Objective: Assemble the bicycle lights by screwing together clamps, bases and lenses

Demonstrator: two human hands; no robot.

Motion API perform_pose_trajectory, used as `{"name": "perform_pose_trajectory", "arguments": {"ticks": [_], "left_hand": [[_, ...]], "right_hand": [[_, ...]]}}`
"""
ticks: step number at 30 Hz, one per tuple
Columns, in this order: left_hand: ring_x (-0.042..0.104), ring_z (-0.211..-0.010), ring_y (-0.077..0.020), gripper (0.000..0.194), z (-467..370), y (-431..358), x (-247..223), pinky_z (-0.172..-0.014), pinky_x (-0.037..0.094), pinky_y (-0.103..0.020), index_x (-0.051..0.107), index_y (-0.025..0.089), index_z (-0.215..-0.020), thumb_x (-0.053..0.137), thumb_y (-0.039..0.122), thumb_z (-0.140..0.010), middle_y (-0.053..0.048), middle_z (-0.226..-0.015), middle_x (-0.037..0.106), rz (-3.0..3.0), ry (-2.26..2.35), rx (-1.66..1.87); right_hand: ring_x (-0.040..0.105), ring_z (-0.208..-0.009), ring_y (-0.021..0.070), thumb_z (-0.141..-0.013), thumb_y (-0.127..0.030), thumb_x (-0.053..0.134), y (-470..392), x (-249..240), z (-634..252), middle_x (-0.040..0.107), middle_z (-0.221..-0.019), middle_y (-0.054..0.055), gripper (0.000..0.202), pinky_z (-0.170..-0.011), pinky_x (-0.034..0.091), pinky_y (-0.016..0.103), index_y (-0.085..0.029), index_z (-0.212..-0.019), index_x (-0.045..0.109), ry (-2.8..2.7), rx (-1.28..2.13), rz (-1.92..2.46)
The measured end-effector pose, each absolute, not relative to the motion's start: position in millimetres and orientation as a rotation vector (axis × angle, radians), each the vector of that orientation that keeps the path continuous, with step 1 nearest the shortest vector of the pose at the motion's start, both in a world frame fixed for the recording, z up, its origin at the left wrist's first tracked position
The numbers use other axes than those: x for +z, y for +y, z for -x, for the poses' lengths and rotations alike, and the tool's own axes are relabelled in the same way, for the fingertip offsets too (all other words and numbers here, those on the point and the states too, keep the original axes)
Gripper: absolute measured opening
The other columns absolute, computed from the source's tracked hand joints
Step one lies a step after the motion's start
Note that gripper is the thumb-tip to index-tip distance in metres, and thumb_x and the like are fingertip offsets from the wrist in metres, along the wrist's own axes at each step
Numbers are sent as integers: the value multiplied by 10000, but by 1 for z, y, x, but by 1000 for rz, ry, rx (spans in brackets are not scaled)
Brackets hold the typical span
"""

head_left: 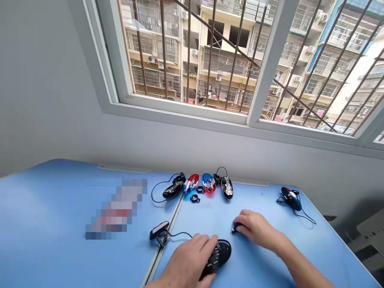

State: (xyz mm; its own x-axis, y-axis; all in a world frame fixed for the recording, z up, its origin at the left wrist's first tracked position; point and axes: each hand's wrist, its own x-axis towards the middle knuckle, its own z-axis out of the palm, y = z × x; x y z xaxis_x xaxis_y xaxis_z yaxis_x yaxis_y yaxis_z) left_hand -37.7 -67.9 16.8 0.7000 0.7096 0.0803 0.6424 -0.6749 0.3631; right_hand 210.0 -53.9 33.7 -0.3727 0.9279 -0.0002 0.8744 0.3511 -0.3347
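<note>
My left hand (192, 260) is wrapped over a black oval device (220, 254) with pale markings, which lies on the blue tabletop. Its fingers cover the device's left side. A thin black cable runs left from beneath that hand to a small black rectangular piece with a clip-like part (160, 233), over the seam between the tables. To the right, my right hand (255, 228) pinches a small black part (235, 227) at the table surface; the fingers hide most of it. Two black ring clamps (195, 198) lie farther back.
Along the back stand a red-and-blue oval piece (191, 184), a blue-and-red one (209, 183), and two black cabled ovals (227, 188). Another black cabled device (291, 199) lies at the right edge. A blurred-out item (117, 212) is on the left table (45, 224). Behind rises a barred window (192, 60).
</note>
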Motion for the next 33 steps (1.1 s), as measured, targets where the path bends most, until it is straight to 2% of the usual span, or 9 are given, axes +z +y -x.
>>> {"name": "perform_pose_trajectory", "arguments": {"ticks": [6, 12, 17, 19, 23, 25, 28, 30, 33], "left_hand": [[596, -975, -287, 630, 44, -68, -5, -828, 507, -390, 452, 261, -1298, 566, 142, -690, -81, -1141, 638, -2626, 919, 546], [596, -919, -313, 700, 38, -63, -18, -735, 520, -393, 466, 249, -1270, 605, 173, -588, -90, -1094, 651, -2629, 909, 459], [586, -952, -305, 639, 37, -64, -3, -785, 514, -397, 484, 207, -1259, 653, 209, -643, -100, -1119, 639, -2598, 937, 320], [584, -957, -304, 625, 37, -64, 0, -784, 512, -391, 491, 210, -1251, 661, 213, -649, -99, -1122, 638, -2597, 946, 281], [583, -958, -309, 628, 38, -63, 1, -793, 504, -401, 492, 194, -1253, 663, 208, -649, -103, -1123, 636, -2603, 928, 305], [584, -949, -308, 632, 40, -63, -1, -782, 503, -398, 486, 190, -1259, 658, 210, -651, -105, -1120, 635, -2614, 909, 327], [588, -930, -294, 645, 40, -62, -13, -753, 498, -373, 459, 212, -1280, 653, 238, -665, -101, -1119, 635, -2660, 870, 409], [595, -891, -284, 649, 38, -59, -26, -716, 494, -355, 446, 212, -1283, 667, 288, -677, -99, -1090, 642, -2725, 837, 502], [593, -716, -241, 589, 32, -54, -43, -576, 465, -317, 474, 193, -1221, 670, 387, -701, -60, -914, 667, -2865, 813, 702]], "right_hand": [[562, -597, 133, -792, -200, 539, -25, 34, -199, 523, -620, -36, 225, -510, 476, 221, -177, -996, 631, -1796, 1020, 1612], [611, -650, 144, -778, -149, 505, -8, 24, -163, 608, -712, 11, 234, -501, 504, 215, -170, -919, 690, -1820, 1100, 1577], [628, -841, 158, -798, -40, 448, -4, 20, -154, 653, -960, 43, 377, -755, 494, 270, -239, -923, 742, -2244, 689, 1428], [628, -887, 155, -810, -22, 427, -4, 23, -155, 653, -1004, 41, 419, -790, 477, 262, -254, -1002, 719, -2348, 586, 1381], [644, -778, 157, -888, -201, 475, -12, 34, -153, 646, -1057, 62, 339, -729, 471, 277, -226, -1211, 574, -2319, 420, 1604], [642, -711, 178, -901, -343, 491, -20, 38, -148, 670, -960, 68, 321, -671, 450, 291, -187, -1175, 557, -2290, 280, 1793], [651, -747, 223, -867, -450, 531, -31, 38, -137, 679, -849, 75, 317, -599, 400, 275, -167, -999, 579, -2357, 128, 1942], [652, -761, 227, -853, -439, 556, -35, 36, -129, 675, -862, 85, 275, -578, 374, 264, -172, -913, 583, -2408, 65, 1991], [640, -783, 204, -851, -301, 568, -34, 30, -124, 663, -881, 73, 123, -585, 358, 250, -182, -875, 589, -2472, -6, 1924]]}}
